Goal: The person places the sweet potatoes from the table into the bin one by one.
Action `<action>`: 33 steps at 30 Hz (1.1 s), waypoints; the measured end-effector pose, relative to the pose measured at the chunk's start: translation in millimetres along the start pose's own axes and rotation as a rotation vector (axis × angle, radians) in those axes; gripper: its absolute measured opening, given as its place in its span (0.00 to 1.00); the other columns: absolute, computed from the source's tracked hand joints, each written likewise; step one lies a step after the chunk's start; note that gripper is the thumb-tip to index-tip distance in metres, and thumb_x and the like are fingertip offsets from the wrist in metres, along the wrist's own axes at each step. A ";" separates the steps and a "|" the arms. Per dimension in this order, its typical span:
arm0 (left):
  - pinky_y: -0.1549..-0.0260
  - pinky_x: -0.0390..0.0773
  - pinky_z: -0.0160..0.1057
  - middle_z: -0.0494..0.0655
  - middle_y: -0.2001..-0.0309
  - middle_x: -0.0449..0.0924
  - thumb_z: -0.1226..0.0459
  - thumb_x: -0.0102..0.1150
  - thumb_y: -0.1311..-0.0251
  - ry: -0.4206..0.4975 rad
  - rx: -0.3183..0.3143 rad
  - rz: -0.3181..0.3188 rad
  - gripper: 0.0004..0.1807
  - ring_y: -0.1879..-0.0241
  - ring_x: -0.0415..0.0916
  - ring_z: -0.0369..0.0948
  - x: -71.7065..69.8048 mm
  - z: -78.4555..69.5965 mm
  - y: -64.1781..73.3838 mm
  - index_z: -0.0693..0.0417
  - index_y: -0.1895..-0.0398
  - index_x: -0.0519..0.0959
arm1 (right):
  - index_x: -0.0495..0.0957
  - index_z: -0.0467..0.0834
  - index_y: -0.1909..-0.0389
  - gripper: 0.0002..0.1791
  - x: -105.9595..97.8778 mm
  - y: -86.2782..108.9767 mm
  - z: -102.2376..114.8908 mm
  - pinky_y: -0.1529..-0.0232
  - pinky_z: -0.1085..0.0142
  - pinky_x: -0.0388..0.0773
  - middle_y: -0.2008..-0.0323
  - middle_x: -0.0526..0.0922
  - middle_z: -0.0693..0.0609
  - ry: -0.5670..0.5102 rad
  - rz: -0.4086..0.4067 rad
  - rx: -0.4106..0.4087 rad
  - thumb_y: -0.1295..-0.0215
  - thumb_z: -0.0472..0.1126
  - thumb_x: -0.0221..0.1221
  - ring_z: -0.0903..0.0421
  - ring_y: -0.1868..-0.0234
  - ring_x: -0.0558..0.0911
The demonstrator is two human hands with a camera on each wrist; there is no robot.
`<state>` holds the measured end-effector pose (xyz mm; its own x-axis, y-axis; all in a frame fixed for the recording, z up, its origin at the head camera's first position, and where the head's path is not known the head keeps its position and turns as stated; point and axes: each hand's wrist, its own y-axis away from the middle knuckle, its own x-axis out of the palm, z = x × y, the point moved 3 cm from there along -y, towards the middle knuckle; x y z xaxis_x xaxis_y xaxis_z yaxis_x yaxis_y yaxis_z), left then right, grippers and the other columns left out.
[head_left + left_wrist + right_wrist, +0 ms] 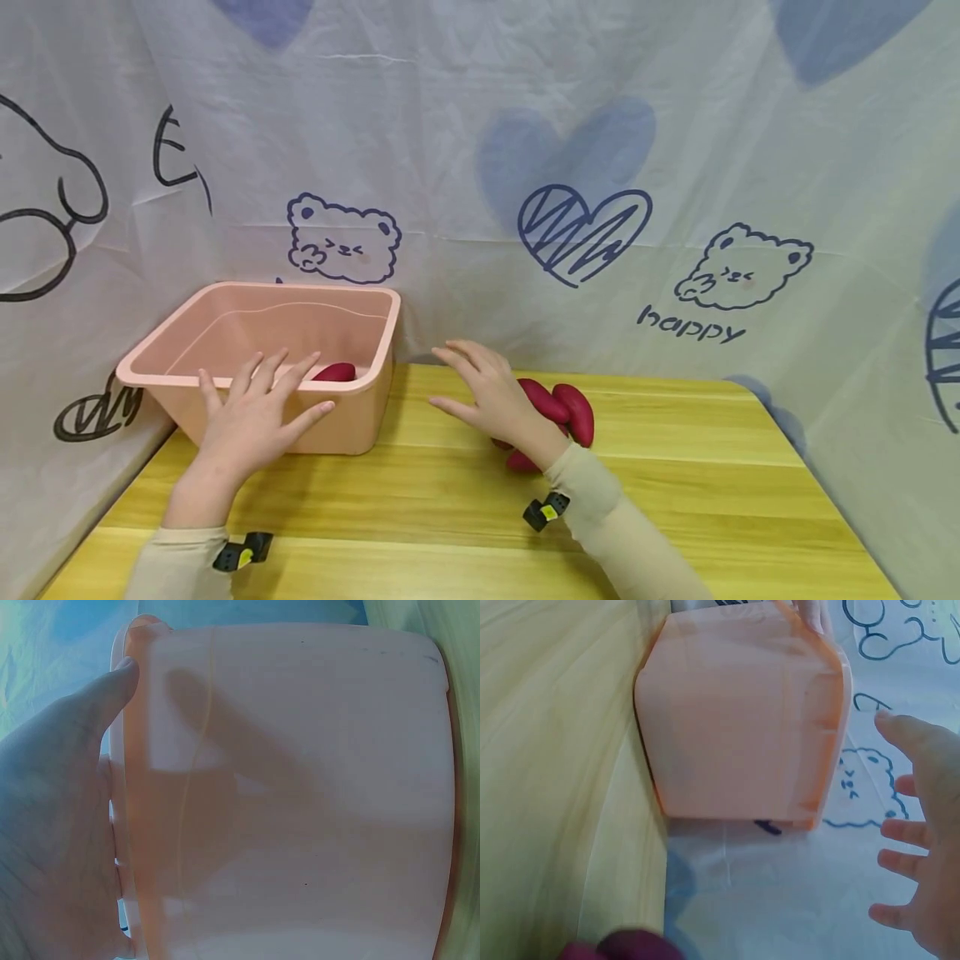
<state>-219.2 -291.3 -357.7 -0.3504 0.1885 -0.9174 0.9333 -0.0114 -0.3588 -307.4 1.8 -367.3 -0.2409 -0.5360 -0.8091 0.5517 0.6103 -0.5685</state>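
In the head view a pink plastic tub (pixel 360 425) stands at the left of the table, with one dark red, sweet-potato-shaped piece (pixel 335 372) visible inside. My left hand (pixel 251 417) is spread over the tub's near rim, fingers extended and nothing held; in the left wrist view the thumb (pixel 112 694) lies by the rim. To the right, my right hand (pixel 487 396) hovers with fingers apart and holds nothing. Behind and below that hand several more dark red pieces (pixel 576 415) lie in a cluster, partly hidden by the hand and wrist.
The yellow wood-grain table (pixel 420 517) reaches to a white printed cloth (pixel 450 167) hung behind it and at both sides. The tub stands close to the left cloth. Each wrist wears a black strap (pixel 546 512).
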 end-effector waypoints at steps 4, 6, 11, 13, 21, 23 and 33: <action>0.39 0.14 0.75 0.58 0.27 0.57 0.30 0.45 0.41 0.002 0.003 -0.004 0.39 0.28 0.47 0.62 0.4 0.1 0.0 0.26 0.26 0.56 | 0.66 0.55 0.31 0.37 -6.2 14.8 -10.1 0.32 0.43 0.67 0.33 0.71 0.48 0.025 0.052 0.009 0.40 0.61 0.62 0.48 0.31 0.69; 0.39 0.14 0.75 0.58 0.27 0.57 0.30 0.45 0.41 0.005 0.002 -0.005 0.39 0.28 0.47 0.62 0.3 0.1 0.2 0.26 0.26 0.56 | 0.66 0.55 0.31 0.37 -8.7 22.5 -14.8 0.32 0.43 0.66 0.33 0.71 0.48 0.036 0.071 0.009 0.40 0.62 0.62 0.48 0.31 0.68; 0.39 0.14 0.75 0.58 0.27 0.57 0.30 0.45 0.41 0.006 0.002 -0.004 0.39 0.28 0.48 0.61 0.0 -0.1 0.3 0.26 0.26 0.56 | 0.66 0.55 0.31 0.37 -11.1 42.4 -27.1 0.31 0.44 0.65 0.34 0.72 0.48 0.061 0.111 0.003 0.40 0.62 0.62 0.47 0.31 0.69; 0.39 0.15 0.75 0.58 0.27 0.57 0.30 0.45 0.41 0.007 0.002 -0.004 0.39 0.28 0.48 0.61 -0.1 -0.2 0.3 0.26 0.26 0.56 | 0.66 0.56 0.31 0.37 -11.5 50.8 -30.8 0.32 0.44 0.66 0.34 0.72 0.47 0.059 0.130 0.011 0.40 0.62 0.62 0.46 0.32 0.69; 0.39 0.15 0.75 0.58 0.27 0.58 0.30 0.46 0.41 0.003 0.004 -0.011 0.39 0.28 0.49 0.62 0.3 -0.2 0.3 0.26 0.26 0.56 | 0.69 0.53 0.33 0.38 -14.4 78.2 -41.6 0.39 0.43 0.72 0.39 0.75 0.47 0.068 0.147 0.019 0.44 0.59 0.66 0.45 0.37 0.73; 0.39 0.15 0.75 0.58 0.27 0.57 0.30 0.46 0.40 0.005 0.003 -0.011 0.39 0.28 0.48 0.62 0.5 0.0 0.4 0.26 0.26 0.56 | 0.71 0.51 0.34 0.38 -15.0 83.1 -44.1 0.39 0.44 0.73 0.39 0.76 0.47 0.059 0.156 0.029 0.45 0.58 0.67 0.46 0.38 0.75; 0.39 0.14 0.74 0.58 0.26 0.57 0.31 0.46 0.40 0.011 -0.002 0.001 0.40 0.27 0.47 0.62 0.2 0.8 0.2 0.26 0.26 0.55 | 0.78 0.48 0.48 0.28 -13.6 101.2 -54.7 0.39 0.50 0.74 0.48 0.80 0.53 0.032 0.222 0.061 0.47 0.58 0.69 0.54 0.43 0.77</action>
<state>-219.1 -292.0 -358.0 -0.3483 0.1995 -0.9159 0.9340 -0.0097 -0.3573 -291.9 102.7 -422.0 -0.1327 -0.3731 -0.9183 0.6409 0.6744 -0.3666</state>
